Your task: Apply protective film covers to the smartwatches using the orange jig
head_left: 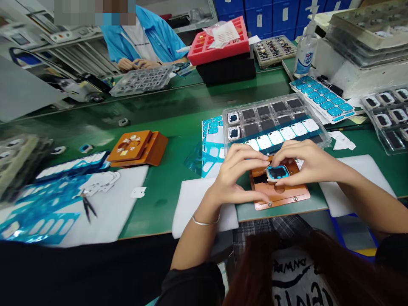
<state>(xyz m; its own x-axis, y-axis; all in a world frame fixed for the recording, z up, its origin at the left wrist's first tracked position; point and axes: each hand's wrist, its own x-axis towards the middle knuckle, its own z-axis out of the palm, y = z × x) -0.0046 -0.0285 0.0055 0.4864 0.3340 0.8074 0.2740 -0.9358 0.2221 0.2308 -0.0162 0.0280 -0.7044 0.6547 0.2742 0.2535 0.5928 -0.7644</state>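
Observation:
My right hand (pixel 302 163) pinches a small rounded-square watch case (pixel 278 172) with a light rim, blue edging and dark centre. The case is held just over an orange metal fixture (pixel 287 192), and I cannot tell whether it touches it. My left hand (pixel 237 178) wraps the fixture's left side, thumb near the front and fingers at the back. The fixture lies at the table's front edge, with screws along its near side. Behind both hands, a clear tray (pixel 274 108) holds dark pads and two watch cases, with a strip of white stickers (pixel 288 134) across it.
Blue sticker sheets (pixel 323 97) lie behind on the right, near a pump bottle (pixel 306 53). A second orange fixture (pixel 137 146) stands left, beside tweezers (pixel 87 206) on white foam (pixel 105 216). Across the table sits a person in blue (pixel 153 36), near a red tray (pixel 219 46).

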